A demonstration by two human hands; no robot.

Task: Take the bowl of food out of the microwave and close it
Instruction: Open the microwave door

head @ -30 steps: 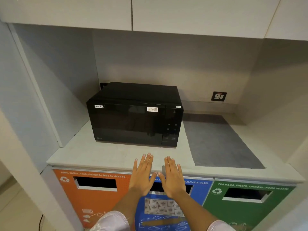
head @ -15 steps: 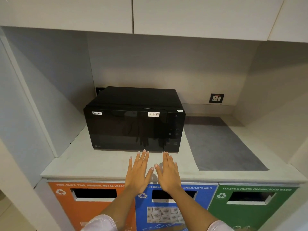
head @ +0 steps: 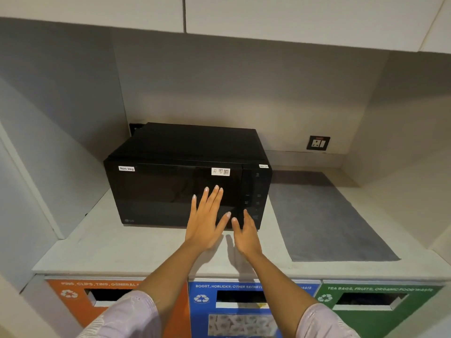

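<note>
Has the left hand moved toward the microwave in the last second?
Yes. The left hand has gone forward from the counter edge; its fingertips now overlap the closed microwave door, though contact is unclear.

pale pink sleeves [head: 127,315] — bare forearms, hands.

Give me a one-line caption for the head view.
Both open hands, left and right, reach toward the closed black microwave on the counter.
</note>
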